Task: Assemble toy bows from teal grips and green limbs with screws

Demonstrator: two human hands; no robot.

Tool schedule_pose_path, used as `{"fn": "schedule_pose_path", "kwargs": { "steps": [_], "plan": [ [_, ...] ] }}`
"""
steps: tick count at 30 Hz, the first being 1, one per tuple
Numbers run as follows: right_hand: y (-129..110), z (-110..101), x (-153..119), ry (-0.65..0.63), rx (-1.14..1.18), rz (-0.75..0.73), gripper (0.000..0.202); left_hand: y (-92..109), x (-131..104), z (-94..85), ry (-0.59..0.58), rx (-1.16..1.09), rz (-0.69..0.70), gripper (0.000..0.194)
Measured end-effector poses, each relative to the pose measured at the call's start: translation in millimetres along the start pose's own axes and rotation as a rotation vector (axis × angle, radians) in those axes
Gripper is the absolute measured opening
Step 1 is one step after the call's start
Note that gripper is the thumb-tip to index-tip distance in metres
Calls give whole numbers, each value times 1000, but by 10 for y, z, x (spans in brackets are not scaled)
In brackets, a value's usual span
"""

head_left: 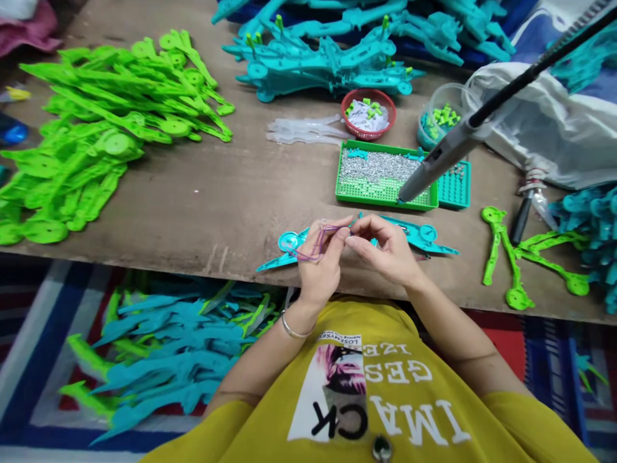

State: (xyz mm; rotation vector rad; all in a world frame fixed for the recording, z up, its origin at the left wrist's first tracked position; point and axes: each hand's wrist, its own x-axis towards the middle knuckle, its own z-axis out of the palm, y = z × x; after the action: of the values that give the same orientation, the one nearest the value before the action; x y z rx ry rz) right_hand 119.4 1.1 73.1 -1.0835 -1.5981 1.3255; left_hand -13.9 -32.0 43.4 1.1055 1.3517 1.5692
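Note:
Both hands meet at the front edge of the table, over a long teal plastic part [429, 239] that lies across it. My left hand [322, 260] is closed on thin purple rubber bands [311, 252], which loop around its fingers. Thumb and fingers of my right hand [383, 247] are pinched against the left fingertips, at the end of the purple strands. Exactly what sits in the right pinch is hidden. The hands cover the middle of the teal part; its round left end and pointed right end show on either side.
Behind the hands stands a green tray [347, 193] of small metal screws, with a hanging electric screwdriver [434, 164] above it. Green parts [120, 96] are heaped left, teal assemblies [328, 64] at the back. A red basket [369, 132] and black-handled screwdriver [521, 218] are farther right.

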Motion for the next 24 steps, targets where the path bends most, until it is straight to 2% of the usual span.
{"fn": "schedule_pose_path", "kwargs": {
  "steps": [2, 5, 8, 10, 13, 15, 17, 20, 24],
  "plan": [
    [-48, -38, -19, 26, 62, 31, 29, 47, 13, 25, -82, 4, 5, 26],
    [-83, -94, -40, 118, 183, 41, 34, 72, 17, 95, -141, -138, -61, 29],
    [-96, -200, -57, 289, 194, 3, 32, 87, 16, 157, -139, -258, -128, 30],
    [-127, -340, -75, 455, 118, -73, 29, 118, 32, 141, -113, -285, -152, 28],
    [-225, -674, -142, 753, -6, -286, 20, 175, 109, -19, 4, -322, -131, 26],
    [-301, -949, -230, 962, -38, -427, 11, 202, 183, -198, 112, -335, -96, 25],
    [-342, -1225, -361, 1148, -48, -501, 9, 214, 249, -396, 181, -298, -73, 23],
    [-261, -1579, -622, 1285, -117, -432, 13, 222, 296, -652, 262, -208, -66, 18],
    [150, -1882, -1003, 1322, -246, -190, 23, 204, 286, -815, 262, -162, -206, 22]
  ]
}}
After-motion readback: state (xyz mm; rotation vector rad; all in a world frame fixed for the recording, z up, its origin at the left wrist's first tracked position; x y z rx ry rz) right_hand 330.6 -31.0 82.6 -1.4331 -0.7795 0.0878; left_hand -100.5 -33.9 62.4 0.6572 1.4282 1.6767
